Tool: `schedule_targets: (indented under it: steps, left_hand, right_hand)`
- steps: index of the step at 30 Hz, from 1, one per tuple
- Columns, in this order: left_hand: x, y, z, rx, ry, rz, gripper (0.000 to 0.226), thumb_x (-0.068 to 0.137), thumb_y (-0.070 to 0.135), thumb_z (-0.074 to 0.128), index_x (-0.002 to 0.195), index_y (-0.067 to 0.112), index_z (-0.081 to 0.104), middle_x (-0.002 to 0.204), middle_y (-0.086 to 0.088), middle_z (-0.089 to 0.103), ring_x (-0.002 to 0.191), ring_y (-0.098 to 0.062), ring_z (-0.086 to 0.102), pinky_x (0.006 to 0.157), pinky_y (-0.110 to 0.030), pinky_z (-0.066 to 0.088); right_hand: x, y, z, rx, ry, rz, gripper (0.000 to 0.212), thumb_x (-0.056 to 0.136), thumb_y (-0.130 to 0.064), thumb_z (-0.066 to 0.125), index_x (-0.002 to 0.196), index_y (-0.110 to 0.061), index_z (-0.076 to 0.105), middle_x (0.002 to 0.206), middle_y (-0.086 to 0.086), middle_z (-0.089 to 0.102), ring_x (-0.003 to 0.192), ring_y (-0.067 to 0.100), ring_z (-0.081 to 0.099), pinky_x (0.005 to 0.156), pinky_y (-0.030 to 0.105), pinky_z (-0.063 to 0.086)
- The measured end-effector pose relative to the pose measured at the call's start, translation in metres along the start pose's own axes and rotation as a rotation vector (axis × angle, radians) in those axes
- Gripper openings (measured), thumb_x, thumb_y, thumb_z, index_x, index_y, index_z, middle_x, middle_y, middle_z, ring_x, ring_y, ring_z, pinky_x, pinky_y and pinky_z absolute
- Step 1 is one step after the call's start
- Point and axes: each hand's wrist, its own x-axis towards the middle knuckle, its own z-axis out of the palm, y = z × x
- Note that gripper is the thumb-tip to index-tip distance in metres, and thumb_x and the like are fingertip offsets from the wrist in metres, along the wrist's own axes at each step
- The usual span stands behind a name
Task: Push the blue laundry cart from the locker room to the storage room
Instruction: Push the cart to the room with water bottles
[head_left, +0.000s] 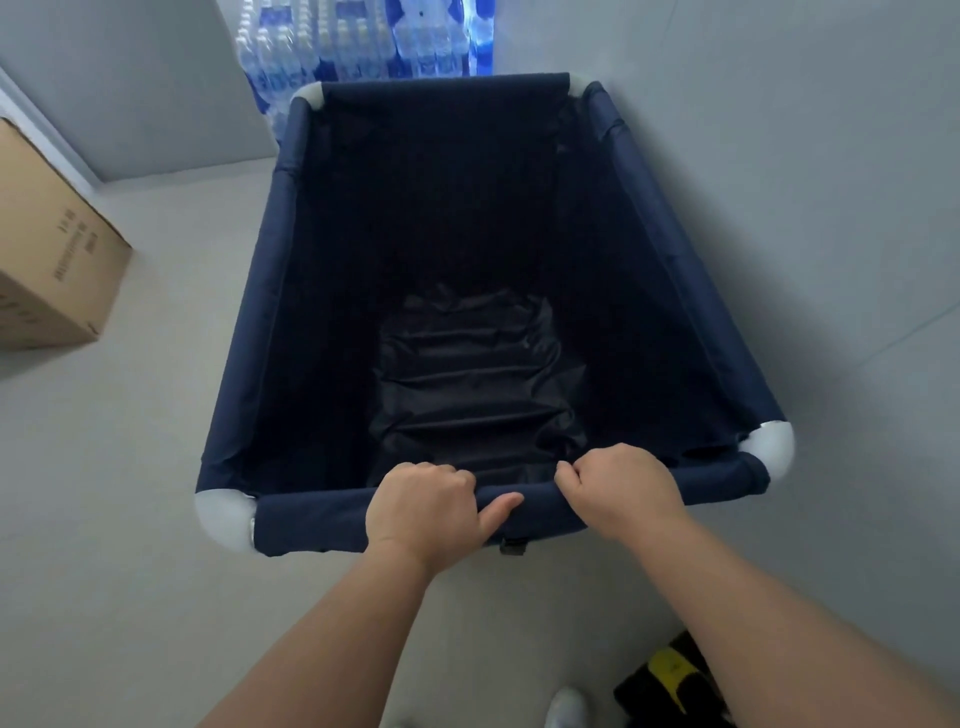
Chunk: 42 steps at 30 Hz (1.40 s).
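Hands grip the near rail of the blue laundry cart (498, 249), seen from my head camera looking down into it. My left hand (423, 506) is curled over the fabric-covered rail, fingers wrapped on the inner side and thumb laid flat along the top. My right hand (618, 488) is closed over the same rail just beside it, knuckles up. The cart stands directly ahead of me on the pale floor (130, 493), empty, its dark liner sagging in folds at the bottom. Its right side runs close along a grey wall (805, 156); I cannot tell whether they touch. Its far end sits just short of stacked packs of bottled water (353, 41). A cardboard box (47, 249) rests on the floor to the left, well apart from the cart.

I judge the push is near its end: bottled stock and boxes suggest the storage room. The next move calls for only a short, gentle nudge forward, or none, then letting go of the rail without knocking the bottles.
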Motion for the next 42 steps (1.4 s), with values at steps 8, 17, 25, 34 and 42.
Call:
schedule_targets:
  steps: [8,17,25,34,42]
  left_hand:
    - [0.005,-0.009,-0.002,0.032,-0.015,0.037,0.075,0.09,0.075,0.019,0.048,0.022,0.05,0.046,0.005,0.052,0.041,-0.018,0.044,0.05,-0.032,0.027]
    - [0.01,0.007,-0.001,-0.025,-0.004,0.018,0.076,0.089,0.076,0.015,0.055,0.02,0.053,0.052,0.003,0.057,0.048,-0.02,0.047,0.055,-0.034,0.031]
    - [0.057,0.036,0.003,-0.024,0.036,0.015,0.071,0.092,0.072,0.023,0.052,0.021,0.051,0.046,0.005,0.051,0.042,-0.018,0.036,0.051,-0.033,0.028]
    - [0.109,0.047,0.004,-0.024,0.01,-0.039,0.068,0.093,0.07,0.017,0.057,0.023,0.05,0.051,0.006,0.052,0.046,-0.018,0.037,0.054,-0.033,0.025]
    - [0.139,0.053,0.0,-0.256,0.101,-0.146,0.039,0.092,0.041,0.028,0.072,0.02,0.054,0.065,0.005,0.056,0.056,-0.019,0.048,0.057,-0.034,0.028]
  right_hand:
    - [-0.001,-0.008,-0.003,0.039,-0.032,0.026,0.05,0.095,-0.042,0.033,0.054,-0.021,0.05,0.056,-0.003,0.053,0.057,0.019,0.05,0.054,0.034,0.037]
    - [0.002,0.009,-0.005,-0.013,-0.047,0.044,0.052,0.097,-0.042,0.032,0.059,-0.018,0.058,0.057,-0.002,0.059,0.054,0.017,0.053,0.049,0.032,0.038]
    - [0.037,0.051,-0.021,-0.062,0.014,-0.016,0.047,0.1,-0.035,0.031,0.069,-0.019,0.063,0.062,-0.002,0.059,0.062,0.023,0.056,0.056,0.036,0.034]
    - [0.09,0.082,-0.033,-0.153,0.025,-0.12,0.034,0.096,-0.024,0.035,0.073,-0.017,0.058,0.07,0.0,0.058,0.066,0.028,0.052,0.061,0.039,0.032]
    - [0.133,0.09,-0.056,-0.062,-0.187,0.107,0.037,0.089,-0.032,0.039,0.062,-0.012,0.054,0.06,0.004,0.055,0.053,0.021,0.047,0.048,0.032,0.03]
